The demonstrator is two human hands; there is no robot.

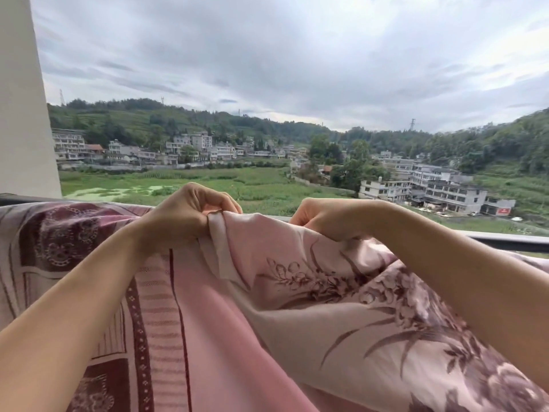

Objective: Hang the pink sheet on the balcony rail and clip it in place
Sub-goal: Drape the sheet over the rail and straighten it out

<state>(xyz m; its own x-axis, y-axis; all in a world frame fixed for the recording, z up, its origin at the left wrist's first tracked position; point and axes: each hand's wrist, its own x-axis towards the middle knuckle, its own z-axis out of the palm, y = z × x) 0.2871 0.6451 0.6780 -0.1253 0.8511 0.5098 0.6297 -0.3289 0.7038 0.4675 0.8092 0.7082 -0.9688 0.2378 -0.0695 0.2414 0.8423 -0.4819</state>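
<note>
The pink sheet (312, 292) with a dark floral print fills the lower middle and right of the head view, bunched up at rail height. My left hand (184, 215) pinches its folded top hem between thumb and curled fingers. My right hand (329, 218) grips the sheet's upper edge a little further right, fingers curled down into the cloth. The dark balcony rail (505, 242) runs behind both hands and shows bare on the right. No clip is in view.
A second pink cloth (74, 248) with maroon squares and stripes hangs over the rail on the left and down below my left arm. A white wall pillar (23, 114) stands at the far left. Beyond the rail lie fields and village houses far below.
</note>
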